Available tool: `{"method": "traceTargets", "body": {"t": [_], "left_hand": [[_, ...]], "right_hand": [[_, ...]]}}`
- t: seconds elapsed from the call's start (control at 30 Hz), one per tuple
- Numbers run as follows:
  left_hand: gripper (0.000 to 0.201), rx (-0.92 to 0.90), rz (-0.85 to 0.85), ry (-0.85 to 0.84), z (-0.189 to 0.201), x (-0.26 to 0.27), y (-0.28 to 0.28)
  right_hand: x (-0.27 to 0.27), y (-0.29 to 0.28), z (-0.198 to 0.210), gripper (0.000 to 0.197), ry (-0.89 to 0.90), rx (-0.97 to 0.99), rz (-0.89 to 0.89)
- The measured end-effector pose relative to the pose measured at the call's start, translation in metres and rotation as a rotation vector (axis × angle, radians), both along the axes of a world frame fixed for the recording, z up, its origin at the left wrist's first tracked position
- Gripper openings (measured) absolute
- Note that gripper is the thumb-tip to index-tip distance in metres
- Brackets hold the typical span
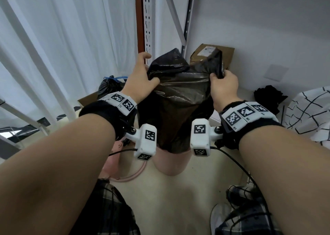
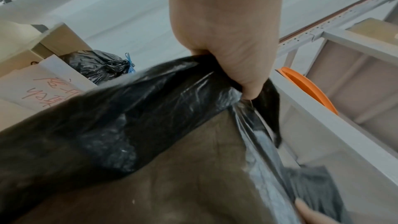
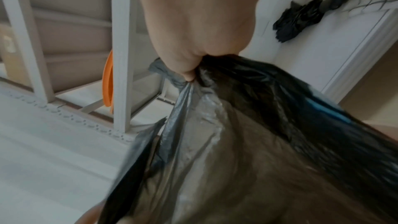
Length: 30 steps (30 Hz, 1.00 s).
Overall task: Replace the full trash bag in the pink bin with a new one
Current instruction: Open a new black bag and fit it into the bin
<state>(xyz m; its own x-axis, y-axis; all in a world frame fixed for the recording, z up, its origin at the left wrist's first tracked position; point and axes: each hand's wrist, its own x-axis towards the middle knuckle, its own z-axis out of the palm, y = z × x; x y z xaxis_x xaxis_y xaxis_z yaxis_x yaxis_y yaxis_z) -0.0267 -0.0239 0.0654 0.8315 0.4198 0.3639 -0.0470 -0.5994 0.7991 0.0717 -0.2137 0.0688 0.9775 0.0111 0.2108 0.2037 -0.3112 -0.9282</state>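
Note:
A thin, empty black trash bag (image 1: 178,100) hangs stretched between both hands above the pink bin (image 1: 171,165), whose lower body shows under the bag's bottom. My left hand (image 1: 148,74) pinches the bag's top left edge with the thumb; in the left wrist view that left hand (image 2: 237,67) clamps the gathered plastic (image 2: 150,108). My right hand (image 1: 217,77) grips the top right corner, and the right wrist view shows this hand (image 3: 193,64) closed on the bunched film (image 3: 258,142). A tied full black bag (image 1: 109,84) with a blue tie lies in a cardboard box at left.
A metal shelf upright (image 1: 146,20) and a brown carton (image 1: 212,54) stand behind the bag. White curtains fill the left. A black umbrella (image 1: 267,95) and a white grid-patterned bag (image 1: 310,115) are at right. A pink ring (image 1: 132,175) lies on the floor. An orange disc (image 2: 308,88) sits in the shelf.

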Motion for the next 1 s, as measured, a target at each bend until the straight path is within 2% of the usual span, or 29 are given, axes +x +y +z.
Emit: {"method": "traceTargets", "body": {"t": [0.03, 0.13, 0.2, 0.23, 0.33, 0.4, 0.43, 0.67, 0.77, 0.93, 1.0], "left_hand": [[0.051, 0.041, 0.055, -0.034, 0.0, -0.001, 0.002], [0.026, 0.139, 0.217, -0.137, -0.001, -0.002, 0.007], [0.02, 0.143, 0.283, -0.121, -0.001, -0.001, 0.009], [0.023, 0.095, 0.277, -0.104, -0.001, -0.001, 0.01], [0.029, -0.209, 0.184, -0.069, -0.002, -0.002, 0.014], [0.016, -0.245, 0.21, -0.057, -0.006, -0.003, 0.022], [0.015, -0.228, 0.241, -0.038, -0.008, -0.004, 0.026], [0.037, -0.199, 0.401, 0.045, -0.021, -0.005, 0.048], [0.033, -0.1, 0.443, 0.152, -0.024, -0.004, 0.048], [0.032, -0.041, 0.479, 0.348, -0.036, -0.012, 0.051], [0.05, -0.13, 0.423, 0.377, -0.036, -0.009, 0.045]], "right_hand": [[0.002, -0.004, -0.001, 0.014, 0.022, -0.006, -0.005], [0.006, -0.011, -0.006, 0.024, 0.11, 0.045, -0.017], [0.007, -0.014, -0.008, 0.022, 0.141, 0.068, -0.021], [0.008, -0.014, -0.009, 0.02, 0.148, 0.067, -0.019], [0.007, -0.015, -0.008, 0.012, 0.088, -0.014, -0.027], [0.007, -0.017, -0.008, 0.023, 0.039, -0.058, -0.089], [0.008, -0.019, -0.008, 0.026, 0.029, -0.066, -0.118], [0.017, -0.025, -0.013, 0.028, 0.014, -0.107, -0.196], [0.017, -0.024, -0.016, 0.029, 0.04, -0.093, -0.224], [0.011, -0.018, -0.014, 0.031, 0.022, -0.038, -0.295], [0.007, -0.014, -0.011, 0.032, 0.011, 0.007, -0.294]]}}
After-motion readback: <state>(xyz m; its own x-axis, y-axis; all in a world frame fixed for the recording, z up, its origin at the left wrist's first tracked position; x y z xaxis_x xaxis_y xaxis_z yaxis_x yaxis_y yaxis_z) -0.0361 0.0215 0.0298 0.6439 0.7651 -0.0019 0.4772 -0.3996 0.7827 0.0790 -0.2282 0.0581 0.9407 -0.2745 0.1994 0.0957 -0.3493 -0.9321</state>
